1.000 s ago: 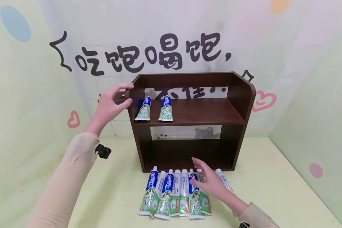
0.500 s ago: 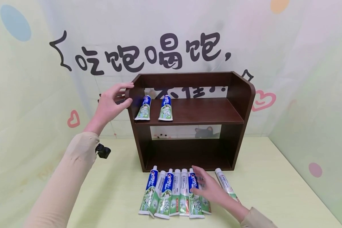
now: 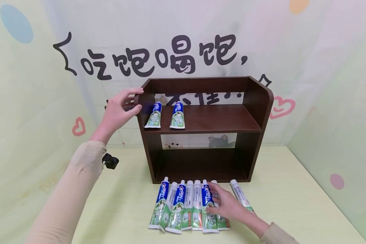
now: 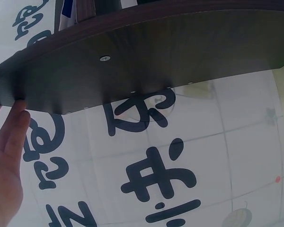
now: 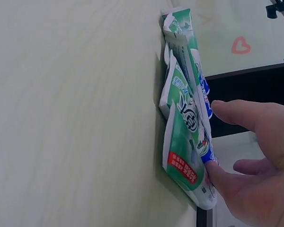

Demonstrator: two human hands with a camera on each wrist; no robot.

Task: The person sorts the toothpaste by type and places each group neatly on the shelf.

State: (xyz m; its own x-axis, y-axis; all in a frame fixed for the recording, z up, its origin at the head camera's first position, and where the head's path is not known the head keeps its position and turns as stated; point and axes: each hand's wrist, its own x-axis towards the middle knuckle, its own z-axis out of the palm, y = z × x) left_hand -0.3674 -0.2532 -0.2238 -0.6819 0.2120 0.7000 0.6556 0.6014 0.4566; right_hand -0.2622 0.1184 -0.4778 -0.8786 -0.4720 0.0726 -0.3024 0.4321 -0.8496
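Note:
My left hand rests its fingertips and thumb against the upper left side panel of a dark brown two-tier shelf. The left wrist view shows its fingers touching that panel's edge. Over the right end of a row of toothpaste tubes, my right hand is spread, fingers on the blue-and-green Crest tube and the green-and-white tube beside it. In the right wrist view its thumb stands apart from its other fingers. Two Crest tubes, a left one and a right one, stand on the upper tier.
Several more tubes lie to the left, among them a Crest tube and white-capped green ones. A lone white-capped tube lies right of the row. A pale table carries everything, with a printed curtain behind.
My right hand has lowered onto the row's right end. The green tube beneath it has shifted slightly right, away from the Crest tube. My left hand stays put.

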